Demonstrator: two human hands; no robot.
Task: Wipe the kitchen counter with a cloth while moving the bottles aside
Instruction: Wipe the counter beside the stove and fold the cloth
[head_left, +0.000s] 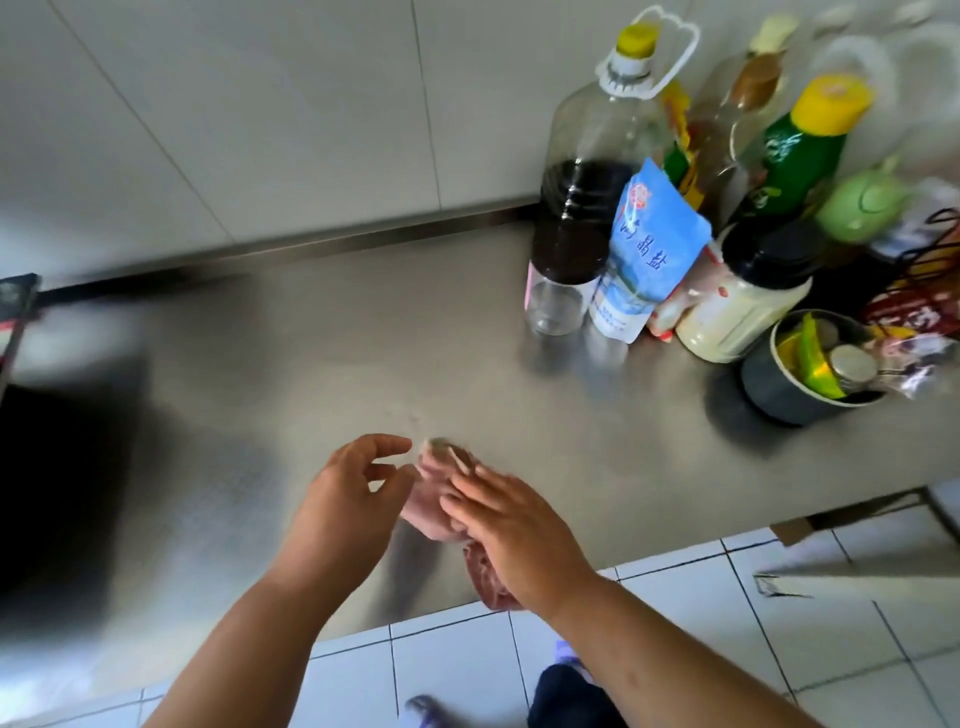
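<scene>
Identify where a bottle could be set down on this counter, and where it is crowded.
Free: the counter between the wall strip and the cloth, left of the large bottle; also between cloth and grey bowl. Crowded: the bottles at back right.

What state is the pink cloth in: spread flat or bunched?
Bunched. The cloth lies crumpled in a lump under the flat right hand, near the front edge of the counter, not spread out.

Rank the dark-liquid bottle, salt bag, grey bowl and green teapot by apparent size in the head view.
1. Dark-liquid bottle, clearly largest.
2. Salt bag and grey bowl: too alike to rank; the bowl is nearer.
3. Green teapot, smallest, though blurred.
</scene>
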